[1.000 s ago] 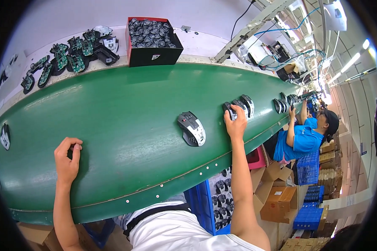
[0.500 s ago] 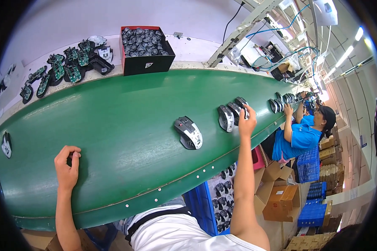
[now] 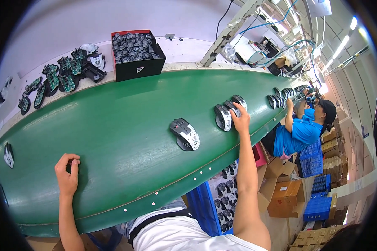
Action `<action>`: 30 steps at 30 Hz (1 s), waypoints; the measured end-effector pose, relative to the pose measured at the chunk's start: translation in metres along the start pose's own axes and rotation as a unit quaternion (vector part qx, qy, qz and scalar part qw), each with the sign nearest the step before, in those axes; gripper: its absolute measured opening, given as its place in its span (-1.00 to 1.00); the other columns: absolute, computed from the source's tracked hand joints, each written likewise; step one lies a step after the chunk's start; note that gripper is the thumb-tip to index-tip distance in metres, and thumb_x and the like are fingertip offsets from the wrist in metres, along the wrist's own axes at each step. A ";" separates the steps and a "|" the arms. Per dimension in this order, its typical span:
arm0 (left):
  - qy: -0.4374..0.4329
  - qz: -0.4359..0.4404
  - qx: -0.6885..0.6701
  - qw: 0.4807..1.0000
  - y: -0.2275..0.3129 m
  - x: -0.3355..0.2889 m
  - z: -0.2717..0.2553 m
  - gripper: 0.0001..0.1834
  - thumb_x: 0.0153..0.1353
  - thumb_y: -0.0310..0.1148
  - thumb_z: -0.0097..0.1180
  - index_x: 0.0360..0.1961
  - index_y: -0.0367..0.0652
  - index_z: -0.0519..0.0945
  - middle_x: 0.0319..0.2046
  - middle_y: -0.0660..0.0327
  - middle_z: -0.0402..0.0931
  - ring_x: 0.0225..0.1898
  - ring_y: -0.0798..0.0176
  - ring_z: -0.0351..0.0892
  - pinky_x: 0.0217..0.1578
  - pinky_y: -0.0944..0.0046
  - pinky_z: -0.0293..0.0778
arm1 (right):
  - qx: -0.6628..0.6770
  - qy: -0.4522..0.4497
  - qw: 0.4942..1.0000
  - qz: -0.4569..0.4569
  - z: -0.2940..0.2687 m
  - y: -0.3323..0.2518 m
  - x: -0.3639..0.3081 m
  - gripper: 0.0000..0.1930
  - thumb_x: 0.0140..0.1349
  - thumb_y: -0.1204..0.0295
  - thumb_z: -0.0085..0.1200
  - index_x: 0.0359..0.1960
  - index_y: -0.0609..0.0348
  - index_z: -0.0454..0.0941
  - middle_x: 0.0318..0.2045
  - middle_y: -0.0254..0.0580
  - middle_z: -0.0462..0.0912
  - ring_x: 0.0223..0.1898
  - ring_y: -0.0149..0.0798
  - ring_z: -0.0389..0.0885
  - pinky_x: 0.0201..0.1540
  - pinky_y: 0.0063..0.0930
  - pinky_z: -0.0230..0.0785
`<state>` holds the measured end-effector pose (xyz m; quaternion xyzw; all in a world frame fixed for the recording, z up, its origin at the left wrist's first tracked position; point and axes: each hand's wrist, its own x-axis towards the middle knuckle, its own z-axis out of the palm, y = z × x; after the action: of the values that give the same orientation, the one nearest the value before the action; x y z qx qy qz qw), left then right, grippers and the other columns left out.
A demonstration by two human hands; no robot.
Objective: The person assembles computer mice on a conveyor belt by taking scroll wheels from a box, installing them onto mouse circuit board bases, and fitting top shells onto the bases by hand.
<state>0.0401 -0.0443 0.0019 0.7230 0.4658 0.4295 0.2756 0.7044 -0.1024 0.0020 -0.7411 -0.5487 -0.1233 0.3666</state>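
My right hand (image 3: 241, 120) reaches across the green belt, its thumb and fingers closed around the middle computer mouse (image 3: 229, 106) of a row of three. On its left stands a black-and-white mouse (image 3: 223, 117); just beyond the fingers is another mouse (image 3: 238, 100). Closer to me, a fourth mouse (image 3: 184, 134) lies apart, its grey-white side toward the right. My left hand (image 3: 67, 175) rests over the belt at the left with curled fingers; whatever is in them, if anything, is hidden. A small black-and-white mouse part (image 3: 8, 155) lies at the far left.
Behind the green belt (image 3: 125, 125), a black box (image 3: 138, 71) holds many small dark parts. Green circuit boards (image 3: 67, 83) on dark bases lie beside it. At right, a person in blue (image 3: 299, 131) works by more mice (image 3: 276, 100). Below are a blue crate (image 3: 203, 205) and cardboard boxes (image 3: 285, 198).
My right hand has shifted slightly left and down, from the farthest mouse of the row to the middle one. My left hand remains curled in nearly the same place. The view has shifted a little.
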 end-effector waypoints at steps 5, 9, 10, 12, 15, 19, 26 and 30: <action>-0.002 -0.012 -0.001 1.000 0.001 0.000 0.001 -0.92 0.23 -0.60 0.02 -0.33 -0.33 0.56 -0.47 0.18 0.51 -0.44 0.33 0.48 -0.40 0.34 0.37 | 0.009 -0.011 1.000 0.006 -0.003 -0.002 0.001 -0.60 0.12 0.43 0.34 0.03 0.15 0.65 0.00 -0.05 0.69 0.07 -0.10 0.65 0.16 -0.30 0.43; 0.004 -0.003 -0.001 1.000 0.000 0.000 0.001 -0.92 0.23 -0.60 0.02 -0.34 -0.34 0.56 -0.48 0.17 0.51 -0.45 0.31 0.49 -0.41 0.34 0.37 | 0.014 -0.009 1.000 0.003 -0.002 -0.006 0.005 -0.62 0.11 0.41 0.34 -0.01 0.20 0.64 -0.02 0.01 0.69 0.06 -0.02 0.65 0.15 -0.25 0.45; 0.009 -0.002 0.003 1.000 0.001 -0.002 -0.004 -0.92 0.23 -0.60 0.02 -0.34 -0.34 0.56 -0.48 0.17 0.51 -0.45 0.31 0.49 -0.41 0.34 0.37 | 0.034 -0.019 0.999 0.006 -0.004 -0.009 0.007 -0.62 0.12 0.41 0.33 -0.01 0.20 0.64 -0.02 0.01 0.68 0.06 -0.01 0.65 0.15 -0.25 0.45; 0.038 0.019 -0.009 0.999 0.006 -0.001 -0.002 -0.92 0.24 -0.60 0.01 -0.35 -0.34 0.56 -0.50 0.16 0.50 -0.46 0.29 0.51 -0.40 0.32 0.37 | 0.043 0.058 0.997 0.009 -0.012 0.005 0.015 -0.61 0.14 0.39 0.32 0.02 0.20 0.64 0.02 0.04 0.66 0.10 0.00 0.61 0.19 -0.25 0.40; 0.043 0.023 -0.007 0.999 0.006 0.000 0.003 -0.91 0.24 -0.61 0.00 -0.36 -0.33 0.56 -0.50 0.15 0.50 -0.46 0.26 0.53 -0.40 0.29 0.39 | 0.005 0.117 0.992 0.050 -0.027 0.045 0.036 -0.58 0.13 0.35 0.33 0.04 0.17 0.64 0.04 0.06 0.64 0.12 0.02 0.59 0.20 -0.23 0.39; 0.044 0.019 0.001 0.999 0.001 -0.003 0.003 -0.92 0.21 -0.62 0.01 -0.36 -0.32 0.55 -0.50 0.13 0.51 -0.46 0.23 0.53 -0.39 0.28 0.40 | -0.041 -0.018 0.999 0.027 -0.015 0.070 0.053 -0.57 0.12 0.28 0.36 0.03 0.11 0.66 0.01 -0.01 0.68 0.09 -0.04 0.63 0.14 -0.25 0.44; 0.027 0.038 0.019 0.999 0.008 0.002 0.008 -0.93 0.17 -0.62 0.02 -0.37 -0.33 0.55 -0.50 0.12 0.51 -0.48 0.25 0.52 -0.41 0.31 0.40 | -0.057 0.012 0.998 0.020 -0.003 0.074 0.052 -0.66 0.07 0.35 0.35 -0.07 0.10 0.71 -0.05 -0.02 0.71 0.01 -0.03 0.68 0.13 -0.28 0.48; 0.021 0.025 0.009 0.999 0.008 0.003 0.008 -0.94 0.16 -0.62 0.02 -0.38 -0.33 0.55 -0.50 0.12 0.51 -0.48 0.25 0.51 -0.41 0.31 0.41 | -0.045 0.001 0.999 0.027 -0.003 0.069 0.054 -0.64 0.03 0.36 0.38 -0.09 0.14 0.71 -0.05 0.04 0.69 0.02 0.04 0.66 0.14 -0.25 0.47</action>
<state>0.0517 -0.0453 0.0055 0.7280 0.4569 0.4469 0.2480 0.7868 -0.0742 0.0075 -0.7711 -0.5222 -0.1390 0.3369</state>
